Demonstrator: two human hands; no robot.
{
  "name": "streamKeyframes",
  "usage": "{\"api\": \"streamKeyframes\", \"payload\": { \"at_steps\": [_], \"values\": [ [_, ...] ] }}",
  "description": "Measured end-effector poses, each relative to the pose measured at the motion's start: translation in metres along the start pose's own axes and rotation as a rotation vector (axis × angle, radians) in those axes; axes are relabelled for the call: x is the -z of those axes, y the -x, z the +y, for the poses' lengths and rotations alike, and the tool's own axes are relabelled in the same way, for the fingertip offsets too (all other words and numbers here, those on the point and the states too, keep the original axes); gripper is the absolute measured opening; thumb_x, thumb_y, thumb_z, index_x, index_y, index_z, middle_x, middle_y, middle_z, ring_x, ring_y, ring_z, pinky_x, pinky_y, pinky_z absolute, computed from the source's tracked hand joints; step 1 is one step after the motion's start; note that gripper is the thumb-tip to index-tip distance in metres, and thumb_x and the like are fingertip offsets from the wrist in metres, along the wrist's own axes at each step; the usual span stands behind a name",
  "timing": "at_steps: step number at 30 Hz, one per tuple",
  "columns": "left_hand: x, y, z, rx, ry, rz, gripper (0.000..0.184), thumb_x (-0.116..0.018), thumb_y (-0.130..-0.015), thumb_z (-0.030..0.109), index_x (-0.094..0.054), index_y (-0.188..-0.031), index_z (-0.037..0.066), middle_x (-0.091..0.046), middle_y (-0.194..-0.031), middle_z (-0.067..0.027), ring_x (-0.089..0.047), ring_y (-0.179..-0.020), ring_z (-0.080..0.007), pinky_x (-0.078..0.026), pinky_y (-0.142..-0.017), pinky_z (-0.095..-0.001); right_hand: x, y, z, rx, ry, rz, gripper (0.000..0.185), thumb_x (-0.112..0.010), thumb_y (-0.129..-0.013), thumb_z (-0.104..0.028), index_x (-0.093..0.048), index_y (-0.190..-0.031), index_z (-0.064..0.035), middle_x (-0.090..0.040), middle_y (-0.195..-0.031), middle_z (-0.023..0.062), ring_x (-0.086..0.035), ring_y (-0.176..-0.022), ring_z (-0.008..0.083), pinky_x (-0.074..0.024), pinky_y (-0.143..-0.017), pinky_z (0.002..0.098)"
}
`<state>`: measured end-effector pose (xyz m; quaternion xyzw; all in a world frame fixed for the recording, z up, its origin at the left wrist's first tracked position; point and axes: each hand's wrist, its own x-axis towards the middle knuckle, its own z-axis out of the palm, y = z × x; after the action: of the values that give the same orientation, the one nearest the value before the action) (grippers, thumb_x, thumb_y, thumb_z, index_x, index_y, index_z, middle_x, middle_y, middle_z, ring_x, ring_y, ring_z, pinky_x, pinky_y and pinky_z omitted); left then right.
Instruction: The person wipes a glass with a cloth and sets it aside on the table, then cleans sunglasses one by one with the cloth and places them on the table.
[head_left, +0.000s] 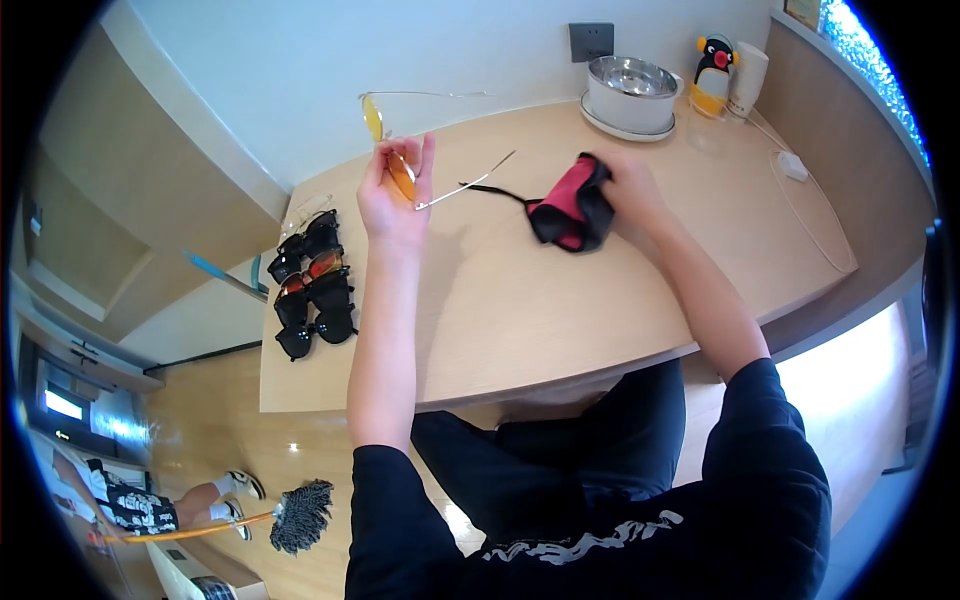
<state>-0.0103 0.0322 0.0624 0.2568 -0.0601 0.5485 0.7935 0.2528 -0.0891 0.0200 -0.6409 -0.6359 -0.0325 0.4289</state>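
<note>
My left hand (392, 205) is raised over the table and closed on a pair of glasses (402, 176) with yellow-orange lenses. Both thin metal temples of the glasses stick out, unfolded, toward the right. On the right, my right hand (630, 188) grips a pink-and-black cloth pouch (568, 205) by its right side. A black cord trails from the pouch to the left. The pouch is crumpled and slightly blurred, low over the table or touching it; I cannot tell which. Several sunglasses (328, 292) lie in a cluster at the table's left edge, left of my left forearm.
A white-and-steel bowl (632, 95) on a plate stands at the back of the wooden table (520, 320). Beside it are a penguin figure (713, 78), a white cup (748, 80) and a charger with cable (792, 166). Another person (150, 505) is near a mop (300, 515) at lower left.
</note>
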Motion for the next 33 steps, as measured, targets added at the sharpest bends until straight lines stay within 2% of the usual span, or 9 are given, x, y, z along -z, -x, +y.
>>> {"api": "streamKeyframes", "payload": {
  "at_steps": [5, 7, 11, 13, 16, 20, 26, 31, 33],
  "values": [
    [0.005, 0.005, -0.02, 0.167, -0.038, -0.033, 0.017, -0.04, -0.092, 0.013, -0.052, -0.084, 0.005, -0.057, -0.077, -0.0045, -0.059, -0.081, -0.0179, -0.033, -0.103, -0.046, 0.012, -0.014, -0.004, 0.003, -0.01, 0.309, 0.031, -0.056, -0.069, 0.006, -0.057, -0.099, 0.0013, -0.059, -0.088, 0.0208, -0.057, -0.086, 0.0373, -0.0455, -0.074, 0.036],
    [0.001, 0.012, -0.036, 0.274, -0.267, -0.185, 0.021, -0.038, -0.092, 0.015, -0.052, -0.081, 0.004, -0.059, -0.077, -0.0104, -0.061, -0.079, -0.0262, -0.041, -0.093, -0.0445, 0.013, -0.014, -0.007, 0.134, -0.165, 0.447, 0.032, -0.06, -0.071, 0.002, -0.055, -0.102, 0.0026, -0.058, -0.096, 0.0179, -0.056, -0.09, 0.0336, -0.0445, -0.079, 0.0337],
    [-0.019, 0.031, -0.05, 0.417, -0.66, -0.348, 0.022, -0.039, -0.091, 0.016, -0.051, -0.08, 0.001, -0.06, -0.075, -0.0138, -0.062, -0.073, -0.0289, -0.048, -0.078, -0.0397, 0.016, -0.012, -0.017, 0.175, -0.355, 0.435, 0.04, -0.061, -0.074, -0.001, -0.052, -0.112, 0.0021, -0.056, -0.105, 0.0142, -0.054, -0.097, 0.0278, -0.042, -0.085, 0.032],
    [-0.023, 0.038, -0.06, 0.463, -0.717, -0.368, 0.022, -0.04, -0.091, 0.016, -0.05, -0.079, 0.0, -0.06, -0.074, -0.0149, -0.063, -0.073, -0.0282, -0.05, -0.074, -0.0373, 0.015, -0.008, -0.021, 0.271, -0.365, 0.172, 0.047, -0.061, -0.075, -0.002, -0.047, -0.12, -0.0004, -0.054, -0.111, 0.0124, -0.051, -0.104, 0.0223, -0.04, -0.088, 0.0309],
    [-0.025, 0.045, -0.067, 0.634, -0.728, -0.407, 0.022, -0.041, -0.09, 0.016, -0.05, -0.077, 0.0, -0.059, -0.073, -0.0145, -0.062, -0.071, -0.0267, -0.049, -0.073, -0.0348, 0.006, 0.004, -0.03, 0.285, -0.459, 0.05, 0.039, -0.06, -0.073, 0.002, -0.052, -0.112, -0.0002, -0.06, -0.095, 0.0111, -0.057, -0.087, 0.022, -0.0442, -0.078, 0.0301],
    [-0.036, 0.046, -0.059, 0.551, -0.784, -0.439, 0.022, -0.039, -0.09, 0.017, -0.047, -0.075, 0.003, -0.055, -0.069, -0.0115, -0.058, -0.067, -0.0249, -0.048, -0.075, -0.0392, -0.005, 0.005, -0.018, 0.169, -0.607, -0.02, 0.028, -0.056, -0.072, 0.005, -0.056, -0.1, 0.0008, -0.061, -0.08, 0.0138, -0.061, -0.075, 0.028, -0.0466, -0.068, 0.0338],
    [-0.036, 0.038, -0.047, 0.382, -0.698, -0.431, 0.025, -0.038, -0.091, 0.02, -0.047, -0.074, 0.005, -0.054, -0.067, -0.011, -0.058, -0.069, -0.0266, -0.045, -0.08, -0.0424, -0.01, 0.006, -0.025, 0.116, -0.377, -0.16, 0.032, -0.048, -0.069, 0.008, -0.055, -0.099, -0.0004, -0.059, -0.083, 0.0215, -0.058, -0.078, 0.036, -0.0456, -0.068, 0.0362],
    [-0.027, 0.031, -0.057, 0.102, -0.555, -0.195, 0.023, -0.039, -0.092, 0.019, -0.049, -0.077, 0.005, -0.059, -0.089, -0.0147, -0.056, -0.089, -0.0256, -0.041, -0.088, -0.0388, -0.021, 0.014, -0.04, 0.068, -0.225, -0.2, 0.034, -0.046, -0.071, 0.005, -0.053, -0.104, -0.0019, -0.06, -0.086, 0.0216, -0.058, -0.082, 0.0378, -0.0448, -0.07, 0.0406],
    [-0.02, 0.028, -0.056, 0.101, -0.662, -0.212, 0.023, -0.04, -0.092, 0.019, -0.051, -0.08, 0.004, -0.058, -0.098, -0.0164, -0.055, -0.096, -0.0268, -0.039, -0.091, -0.0385, -0.029, 0.019, -0.052, 0.192, -0.261, -0.17, 0.037, -0.047, -0.072, 0.004, -0.052, -0.107, -0.0039, -0.06, -0.085, 0.0211, -0.057, -0.083, 0.0384, -0.0444, -0.07, 0.0432]
  ]
}}
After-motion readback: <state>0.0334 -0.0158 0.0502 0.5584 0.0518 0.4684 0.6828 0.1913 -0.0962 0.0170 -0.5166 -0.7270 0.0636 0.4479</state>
